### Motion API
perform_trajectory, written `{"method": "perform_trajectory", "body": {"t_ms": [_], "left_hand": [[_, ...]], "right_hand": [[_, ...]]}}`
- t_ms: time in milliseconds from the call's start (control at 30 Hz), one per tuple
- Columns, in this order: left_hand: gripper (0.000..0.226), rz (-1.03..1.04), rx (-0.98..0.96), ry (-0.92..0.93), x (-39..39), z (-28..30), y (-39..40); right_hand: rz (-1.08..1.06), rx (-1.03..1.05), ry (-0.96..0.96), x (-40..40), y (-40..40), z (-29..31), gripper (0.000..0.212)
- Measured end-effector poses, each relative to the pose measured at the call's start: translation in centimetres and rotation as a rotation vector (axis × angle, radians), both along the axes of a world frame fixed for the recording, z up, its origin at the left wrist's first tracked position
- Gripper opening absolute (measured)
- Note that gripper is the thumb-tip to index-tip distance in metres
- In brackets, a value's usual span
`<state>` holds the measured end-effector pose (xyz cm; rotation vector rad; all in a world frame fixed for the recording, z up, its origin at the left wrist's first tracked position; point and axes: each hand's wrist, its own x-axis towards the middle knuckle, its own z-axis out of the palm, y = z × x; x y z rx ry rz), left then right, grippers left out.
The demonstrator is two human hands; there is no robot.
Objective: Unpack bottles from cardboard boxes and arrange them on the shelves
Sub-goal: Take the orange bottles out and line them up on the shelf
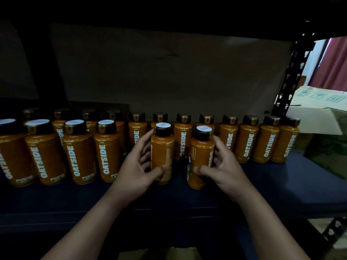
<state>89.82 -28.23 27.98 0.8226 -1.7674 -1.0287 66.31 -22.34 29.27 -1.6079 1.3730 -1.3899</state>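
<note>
Two orange Oatside bottles stand upright on the dark shelf board [281, 184], long axes vertical, black caps with white tops pointing up, and each is held by one hand. The left hand [135, 166] grasps the left bottle [162, 152], thumb across its lower front and fingers curled behind its side; this bottle's printed back panel faces the camera rather than its brand name. The right hand [223, 166] grasps the right bottle [201, 158] in the same way, thumb low on the front, fingers wrapped round the far side, and the bottle is turned so that only the edge of its white lettering shows at the right. The two held bottles stand just beside each other, apart by a narrow gap, in front of the back row of bottles [246, 139], which runs along the shelf from the held pair to the black perforated shelf upright [293, 72]. Left of the held pair, a front row of four more bottles [107, 151] stands upright with the vertical OATSIDE lettering facing forward (a second row is dimly visible behind them). Right of the upright, an open cardboard box [317, 107] shows pale flaps; its contents cannot be seen.
</note>
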Motion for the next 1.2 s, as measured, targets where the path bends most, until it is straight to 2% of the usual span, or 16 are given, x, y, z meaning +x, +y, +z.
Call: {"method": "perform_trajectory", "body": {"t_ms": [133,233,433,667,833,933,1100,1200], "left_hand": [[0.096,0.17,-0.1,-0.042,-0.5,-0.3,0.6],[0.1,0.235,-0.161,-0.07,-0.7,-0.4,0.9],[0.096,0.138,-0.06,-0.013,-0.4,0.0,1.1],[0.084,0.147,-0.092,-0.041,-0.3,-0.3,0.8],[0.085,0.15,-0.096,-0.039,-0.4,-0.4,0.7],[0.087,0.17,-0.114,-0.055,-0.4,-0.5,0.8],[0.1,0.334,-0.23,-0.176,-1.0,-0.8,1.6],[0.091,0.414,-0.26,-0.154,-1.4,-1.2,2.3]], "right_hand": [[-0.025,0.02,0.001,0.0,0.0,-0.4,0.096],[-0.029,-0.001,-0.006,0.3,0.1,-0.3,0.093],[0.054,0.049,-0.028,-0.3,0.0,-0.6,0.087],[0.063,0.055,-0.015,-0.7,-0.3,-0.9,0.086],[0.008,0.06,0.028,-0.6,-0.6,-1.4,0.108],[0.006,0.063,0.034,-0.5,-0.5,-1.4,0.112],[0.007,0.05,0.042,-0.4,0.1,-1.0,0.097],[-0.021,0.04,0.05,-0.5,0.0,-0.9,0.089]]}}
